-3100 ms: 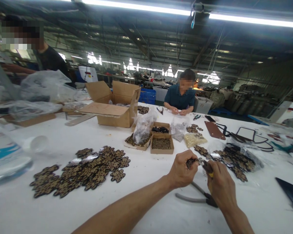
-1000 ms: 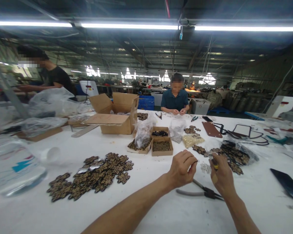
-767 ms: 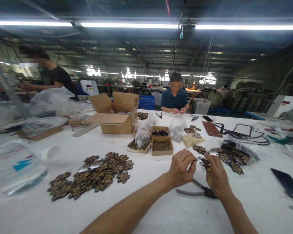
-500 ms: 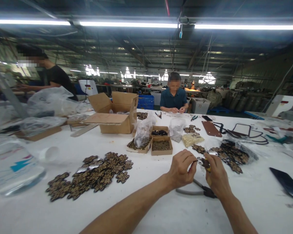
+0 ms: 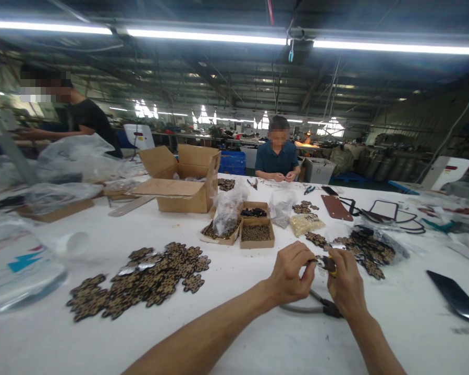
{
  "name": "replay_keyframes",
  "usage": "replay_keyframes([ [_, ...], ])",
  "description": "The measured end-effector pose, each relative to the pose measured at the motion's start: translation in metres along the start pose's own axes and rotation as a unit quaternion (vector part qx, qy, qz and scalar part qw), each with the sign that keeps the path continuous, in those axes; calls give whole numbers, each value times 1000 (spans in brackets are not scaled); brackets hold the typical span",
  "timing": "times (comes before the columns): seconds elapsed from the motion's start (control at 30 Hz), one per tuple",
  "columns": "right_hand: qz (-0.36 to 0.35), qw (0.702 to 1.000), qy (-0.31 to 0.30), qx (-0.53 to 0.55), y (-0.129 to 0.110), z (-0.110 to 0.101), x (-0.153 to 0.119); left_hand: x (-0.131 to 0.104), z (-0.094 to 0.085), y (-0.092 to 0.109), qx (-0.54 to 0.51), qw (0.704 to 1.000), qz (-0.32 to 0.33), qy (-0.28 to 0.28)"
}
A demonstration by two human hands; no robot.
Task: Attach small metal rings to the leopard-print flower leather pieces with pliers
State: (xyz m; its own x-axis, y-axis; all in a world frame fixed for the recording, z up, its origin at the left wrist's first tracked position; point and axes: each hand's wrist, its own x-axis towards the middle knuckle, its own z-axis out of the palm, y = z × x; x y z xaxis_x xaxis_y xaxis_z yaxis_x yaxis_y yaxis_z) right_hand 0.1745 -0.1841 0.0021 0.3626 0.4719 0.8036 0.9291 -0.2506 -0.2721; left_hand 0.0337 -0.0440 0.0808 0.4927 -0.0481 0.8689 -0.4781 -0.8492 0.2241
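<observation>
My left hand (image 5: 292, 272) is closed in a pinch on a small piece that is mostly hidden by the fingertips. My right hand (image 5: 344, 281) grips a pair of pliers (image 5: 329, 264), dark at the jaws with a bit of yellow handle showing. The jaws point left and meet the small piece, or come very near it. Below the hands, a tool with a grey curved handle and a black part (image 5: 331, 308) lies on the table. Left of my hands is a heap of brown-and-black flower-shaped patches (image 5: 160, 281).
Small boxes of brass-coloured bits (image 5: 257, 233) and black bits (image 5: 254, 212) stand ahead, beside an open carton (image 5: 182, 203). More patches (image 5: 371, 250) lie at the right, near a dark phone-like slab (image 5: 455, 296). A co-worker (image 5: 277, 153) sits across the table.
The pliers' jaws have come slightly closer to the pinched piece at my left fingertips. The whole view has shifted a little; the objects on the table appear unmoved.
</observation>
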Motion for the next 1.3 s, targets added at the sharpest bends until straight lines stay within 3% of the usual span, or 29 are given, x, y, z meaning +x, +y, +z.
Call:
replay_keyframes([
  [1.0, -25, 996, 42, -77, -6, -14, 8, 0, 2, 8, -30, 999, 16, 14],
  [1.3, -5, 998, 52, -24, -2, -5, 5, -2, 0, 4, -35, 999, -26, 7],
])
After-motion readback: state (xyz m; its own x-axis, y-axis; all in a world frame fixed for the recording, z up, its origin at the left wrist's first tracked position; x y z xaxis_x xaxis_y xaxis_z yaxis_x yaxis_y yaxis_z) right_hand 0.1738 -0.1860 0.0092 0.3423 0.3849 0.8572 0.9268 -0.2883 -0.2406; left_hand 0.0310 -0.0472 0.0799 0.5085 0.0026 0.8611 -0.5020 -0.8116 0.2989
